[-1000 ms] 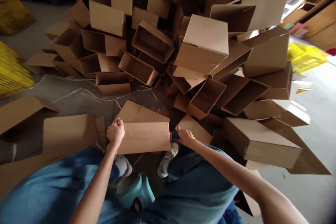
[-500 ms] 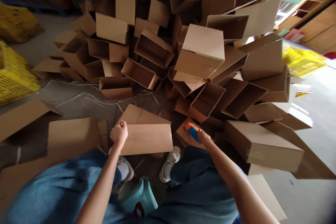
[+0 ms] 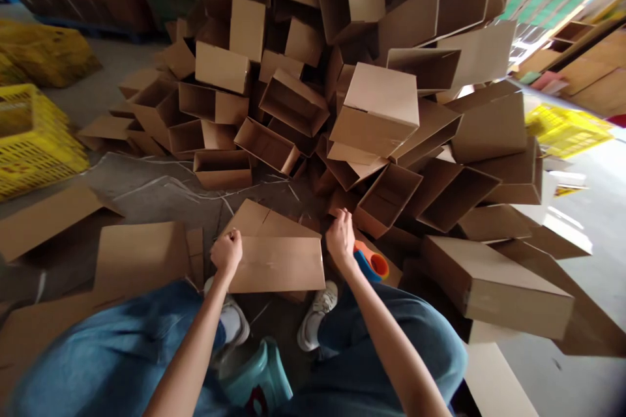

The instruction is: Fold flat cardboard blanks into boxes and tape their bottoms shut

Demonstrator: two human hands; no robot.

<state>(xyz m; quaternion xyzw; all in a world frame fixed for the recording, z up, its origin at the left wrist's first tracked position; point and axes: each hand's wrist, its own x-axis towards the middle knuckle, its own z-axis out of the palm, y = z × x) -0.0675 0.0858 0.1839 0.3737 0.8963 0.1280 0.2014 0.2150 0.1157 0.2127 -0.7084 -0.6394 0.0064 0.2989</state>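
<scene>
A closed cardboard box (image 3: 278, 264) lies in front of my feet. My left hand (image 3: 227, 253) is closed on its left end. At the box's right end, my right hand (image 3: 341, 236) has its fingers bent together against the edge; the exact contact is partly hidden. Just right of that hand, an orange and blue tape dispenser (image 3: 364, 262) rests on a piece of cardboard, out of my grip. Beneath the box, another cardboard piece (image 3: 261, 216) shows behind its far edge.
A big heap of open cardboard boxes (image 3: 293, 104) rises ahead. Flattened cardboard (image 3: 141, 254) lies to the left, near a yellow crate (image 3: 44, 150). Between my feet stands a teal plastic stool or bin (image 3: 261, 374). A larger box (image 3: 503, 280) sits on the right.
My right hand has let go of the tape dispenser and moved left to the box's right end. The left hand stays on the box. The view has tilted slightly up.
</scene>
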